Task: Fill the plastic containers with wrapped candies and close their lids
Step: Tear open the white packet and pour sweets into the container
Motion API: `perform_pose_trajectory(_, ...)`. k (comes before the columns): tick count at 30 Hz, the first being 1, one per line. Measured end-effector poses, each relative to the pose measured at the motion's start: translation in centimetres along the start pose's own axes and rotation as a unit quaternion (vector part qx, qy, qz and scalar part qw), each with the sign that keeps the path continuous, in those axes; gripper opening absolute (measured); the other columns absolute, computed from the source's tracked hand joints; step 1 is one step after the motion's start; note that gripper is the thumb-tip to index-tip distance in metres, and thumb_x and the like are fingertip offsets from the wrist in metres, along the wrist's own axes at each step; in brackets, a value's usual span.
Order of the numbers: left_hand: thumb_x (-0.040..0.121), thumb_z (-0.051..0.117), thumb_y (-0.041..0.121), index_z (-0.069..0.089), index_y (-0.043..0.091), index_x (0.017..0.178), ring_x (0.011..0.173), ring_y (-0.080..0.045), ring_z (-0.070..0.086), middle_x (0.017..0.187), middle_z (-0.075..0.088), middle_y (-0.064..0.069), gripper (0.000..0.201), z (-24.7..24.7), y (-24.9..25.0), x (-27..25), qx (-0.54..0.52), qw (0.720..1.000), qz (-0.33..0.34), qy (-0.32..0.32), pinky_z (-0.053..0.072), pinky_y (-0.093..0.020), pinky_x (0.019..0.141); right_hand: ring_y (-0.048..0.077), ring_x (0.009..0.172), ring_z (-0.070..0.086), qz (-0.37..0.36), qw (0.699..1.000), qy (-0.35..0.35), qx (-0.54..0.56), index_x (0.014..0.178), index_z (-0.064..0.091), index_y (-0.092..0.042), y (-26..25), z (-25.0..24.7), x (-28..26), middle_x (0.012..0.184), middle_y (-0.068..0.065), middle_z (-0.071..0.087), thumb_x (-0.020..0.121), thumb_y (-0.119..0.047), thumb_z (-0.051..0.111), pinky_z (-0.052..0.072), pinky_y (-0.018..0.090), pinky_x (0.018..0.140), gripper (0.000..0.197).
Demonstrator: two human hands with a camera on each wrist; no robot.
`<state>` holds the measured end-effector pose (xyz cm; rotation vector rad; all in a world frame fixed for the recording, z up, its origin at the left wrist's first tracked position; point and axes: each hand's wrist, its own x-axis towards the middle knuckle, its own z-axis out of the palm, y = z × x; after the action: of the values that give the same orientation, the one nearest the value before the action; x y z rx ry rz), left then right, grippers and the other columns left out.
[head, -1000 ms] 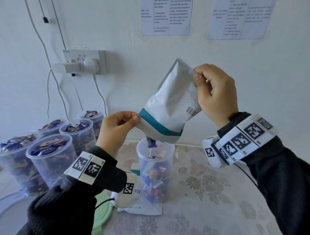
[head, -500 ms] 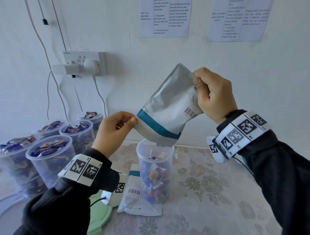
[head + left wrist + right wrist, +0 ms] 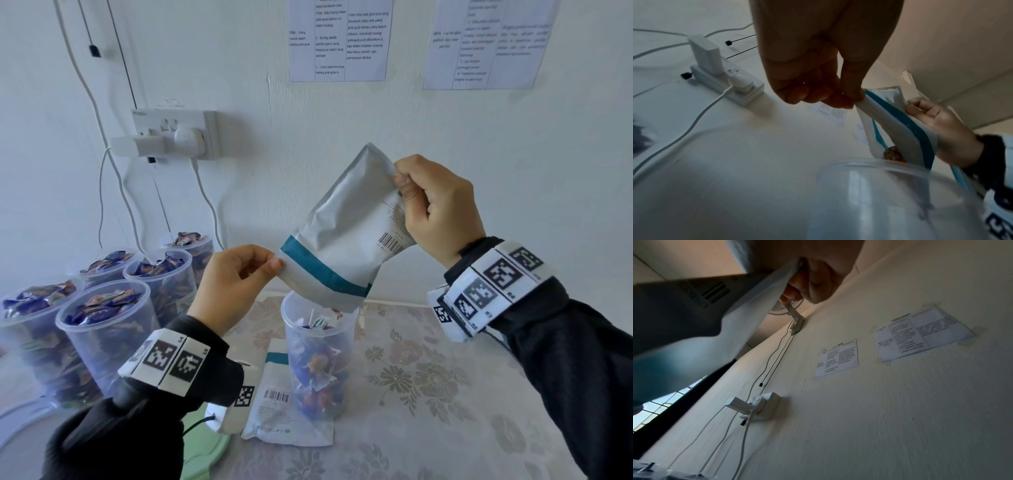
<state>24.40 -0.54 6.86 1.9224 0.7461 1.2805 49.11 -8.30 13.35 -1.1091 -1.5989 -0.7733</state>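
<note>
Silver pouch with teal band (image 3: 342, 236), tilted mouth-down directly above an open clear plastic container (image 3: 318, 359) on the flowered tablecloth (image 3: 428, 394). Left hand (image 3: 236, 284), thumb and forefinger pressed together, pinching the pouch's lower corner by the mouth; remaining fingers curled. Right hand (image 3: 438, 212), fingers curled, gripping the pouch's upper sealed end near the barcode. Container partly filled with wrapped candies (image 3: 317, 370), white sticks poking up near the rim. From the left wrist view, pouch mouth gaping, one candy (image 3: 893, 153) visible inside. Flat empty pouch (image 3: 284, 407) lying on the table, touching the container's base. Five filled containers (image 3: 102, 329), lidless, clustered at far left. Wall socket (image 3: 171, 135) with plugs above.
</note>
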Motion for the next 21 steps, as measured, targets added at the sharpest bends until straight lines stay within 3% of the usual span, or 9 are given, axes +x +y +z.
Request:
perform_pose_trajectory(2, 0.084, 0.065, 0.018, 0.065, 0.022, 0.072, 0.066, -0.028, 0.052, 0.074, 0.066, -0.021, 0.013, 0.0, -0.1, 0.3, 0.06, 0.998, 0.021, 0.002, 0.046, -0.037, 0.066, 0.019, 0.057, 0.045, -0.025, 1.0, -0.006, -0.015, 0.088, 0.06, 0.002, 0.1, -0.3, 0.2, 0.067, 0.006, 0.052, 0.095, -0.011, 0.043, 0.039, 0.026, 0.051, 0.022)
perform_pose_trajectory(4, 0.086, 0.064, 0.013, 0.065, 0.02, 0.073, 0.066, -0.035, 0.053, 0.074, 0.065, -0.022, 0.014, 0.0, -0.2, 0.6, 0.11, 0.993, 0.037, 0.007, 0.046, -0.038, 0.064, 0.025, 0.056, 0.049, -0.054, 0.998, -0.016, -0.027, 0.09, 0.06, 0.001, 0.1, -0.5, 0.5, 0.069, 0.009, 0.055, 0.094, -0.01, 0.044, 0.045, 0.03, 0.048, 0.02)
perform_pose_trajectory(6, 0.087, 0.063, 0.012, 0.065, 0.017, 0.076, 0.064, -0.03, 0.054, 0.07, 0.065, -0.018, 0.012, -0.1, -0.5, 0.6, 0.138, 0.989, 0.044, 0.002, 0.044, -0.032, 0.061, 0.026, 0.053, 0.05, -0.083, 0.996, -0.032, -0.031, 0.095, 0.055, -0.006, 0.0, -0.6, 0.4, 0.071, 0.007, 0.055, 0.093, -0.009, 0.044, 0.046, 0.029, 0.046, 0.011)
perform_pose_trajectory(8, 0.087, 0.063, 0.012, 0.063, 0.022, 0.075, 0.057, -0.011, 0.049, 0.065, 0.063, -0.006, 0.016, -0.3, -1.0, 0.4, 0.155, 0.987, 0.051, -0.005, 0.04, -0.018, 0.057, 0.024, 0.052, 0.05, -0.102, 0.993, -0.051, -0.031, 0.098, 0.047, -0.015, -0.3, -0.6, 0.3, 0.072, 0.005, 0.056, 0.092, -0.01, 0.044, 0.042, 0.024, 0.045, 0.009)
perform_pose_trajectory(9, 0.087, 0.063, 0.012, 0.062, 0.025, 0.075, 0.057, -0.01, 0.048, 0.064, 0.062, -0.002, 0.018, -0.5, -1.1, 0.3, 0.157, 0.986, 0.052, -0.006, 0.039, -0.015, 0.056, 0.022, 0.053, 0.049, -0.104, 0.993, -0.058, -0.027, 0.098, 0.045, -0.016, -0.5, -0.5, 0.3, 0.073, 0.004, 0.056, 0.091, -0.009, 0.044, 0.04, 0.022, 0.046, 0.01)
perform_pose_trajectory(13, 0.084, 0.068, 0.023, 0.066, 0.032, 0.074, 0.062, -0.028, 0.053, 0.066, 0.065, 0.001, 0.014, -1.3, -1.8, 0.0, 0.129, 0.991, 0.045, 0.003, 0.046, -0.038, 0.06, 0.019, 0.055, 0.048, -0.095, 0.994, -0.061, -0.009, 0.095, 0.048, -0.014, -1.3, -0.2, 0.6, 0.076, -0.007, 0.051, 0.092, -0.009, 0.045, 0.04, 0.022, 0.046, 0.007)
perform_pose_trajectory(17, 0.082, 0.068, 0.016, 0.066, 0.047, 0.077, 0.06, -0.011, 0.048, 0.068, 0.064, 0.015, 0.032, -1.7, -1.7, -0.4, 0.106, 0.993, 0.048, -0.011, 0.042, -0.029, 0.06, 0.024, 0.053, 0.049, -0.098, 0.993, -0.061, -0.022, 0.089, 0.061, 0.001, -1.6, -0.6, 1.3, 0.072, 0.002, 0.055, 0.094, -0.01, 0.046, 0.041, 0.025, 0.046, 0.019)
perform_pose_trajectory(21, 0.082, 0.065, 0.014, 0.068, 0.03, 0.075, 0.066, -0.022, 0.055, 0.072, 0.068, -0.001, 0.018, -1.4, -1.3, -0.7, 0.057, 0.998, 0.022, -0.001, 0.048, -0.032, 0.065, 0.012, 0.053, 0.041, -0.04, 0.994, -0.1, 0.008, 0.101, 0.059, -0.007, -2.2, -1.2, 1.7, 0.07, -0.007, 0.049, 0.093, -0.018, 0.049, 0.038, 0.024, 0.048, 0.017)
